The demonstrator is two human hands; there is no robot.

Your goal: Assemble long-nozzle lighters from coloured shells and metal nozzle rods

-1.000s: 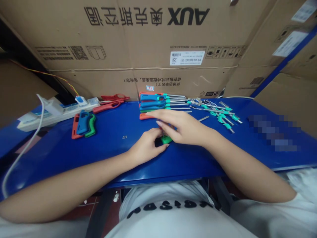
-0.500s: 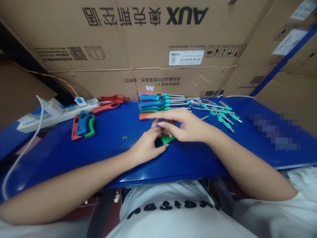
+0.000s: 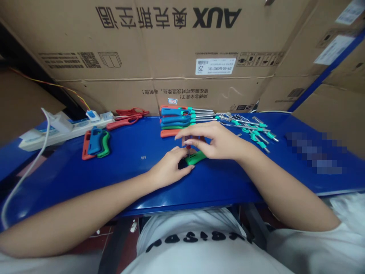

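On the blue table, a green lighter handle [image 3: 199, 157] lies flat between my hands, its left end gripped by my left hand [image 3: 172, 163]. My right hand [image 3: 218, 140] is above it, fingers closed around a small screwdriver [image 3: 188, 148] with a red handle. The screwdriver stands upright, its thin shaft pointing down at the green handle; the exact contact of its tip is too small to make out. Several tiny screws [image 3: 143, 157] lie on the table left of my left hand.
Behind my hands is a stack of gas lighters [image 3: 174, 121] with metal tubes. Loose lighter tubes [image 3: 258, 133] with teal parts lie to the right. Handle shells [image 3: 96, 143] and red shells [image 3: 125, 121] sit left, near a power strip [image 3: 67, 131]. A cardboard wall [image 3: 171, 42] closes the back.
My right hand has risen slightly, uncovering more of the screwdriver and the green handle. My left hand stays in place.
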